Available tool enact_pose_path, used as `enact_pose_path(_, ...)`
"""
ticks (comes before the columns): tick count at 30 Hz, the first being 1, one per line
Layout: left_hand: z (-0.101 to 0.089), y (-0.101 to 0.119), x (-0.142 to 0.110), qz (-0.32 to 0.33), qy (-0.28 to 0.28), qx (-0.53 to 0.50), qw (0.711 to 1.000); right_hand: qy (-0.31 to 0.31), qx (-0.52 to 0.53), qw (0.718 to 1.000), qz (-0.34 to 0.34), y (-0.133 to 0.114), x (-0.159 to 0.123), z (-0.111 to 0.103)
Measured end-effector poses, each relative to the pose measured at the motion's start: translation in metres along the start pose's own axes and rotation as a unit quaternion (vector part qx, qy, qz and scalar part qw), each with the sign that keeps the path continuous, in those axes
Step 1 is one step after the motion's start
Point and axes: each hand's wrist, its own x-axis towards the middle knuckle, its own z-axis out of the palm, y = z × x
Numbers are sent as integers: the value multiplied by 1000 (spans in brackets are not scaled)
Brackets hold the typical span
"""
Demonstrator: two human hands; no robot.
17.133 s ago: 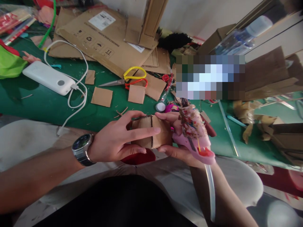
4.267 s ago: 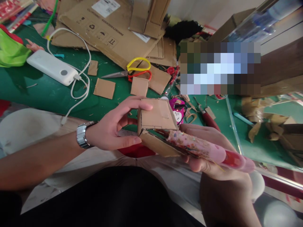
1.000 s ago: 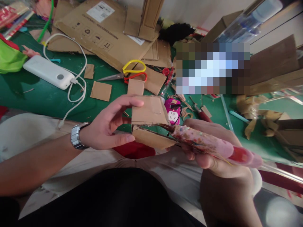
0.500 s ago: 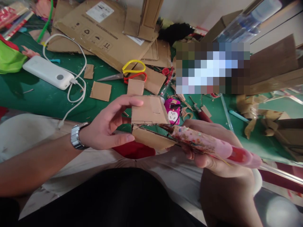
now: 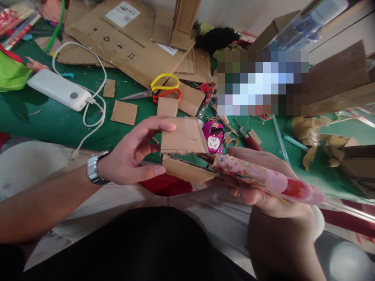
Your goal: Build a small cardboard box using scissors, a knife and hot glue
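Two hands: left hand (image 5: 125,158) clamped on one cardboard piece (image 5: 183,136); right hand (image 5: 263,179) wrapped round one glue gun (image 5: 252,173), tip at that piece's edge.

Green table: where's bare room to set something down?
Front left of the table, between power bank and near edge, bar a thin scrap. Smaller: between the larger cardboard square left of the scissors, white cable and left hand. Crowded: around scissors and purple socket unit.

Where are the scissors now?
Head view, just left of the image's center: the scissors lie on the green table, handles overlapping a cardboard scrap, beyond the left hand.
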Motion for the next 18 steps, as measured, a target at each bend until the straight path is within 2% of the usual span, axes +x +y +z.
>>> enact_pose_path(3, 0, 0, 0, -3, 1, 4, 1000, 17, 11, 1000, 0, -1, 1, 1)
enact_pose_path(8, 0, 1, -1, -3, 9, 4, 1000, -6, 26, 1000, 4, 0, 0, -1)
enact_pose_path(18, -1, 3, 1, -6, 6, -7, 1000, 6, 21, 1000, 13, 1, -4, -4)
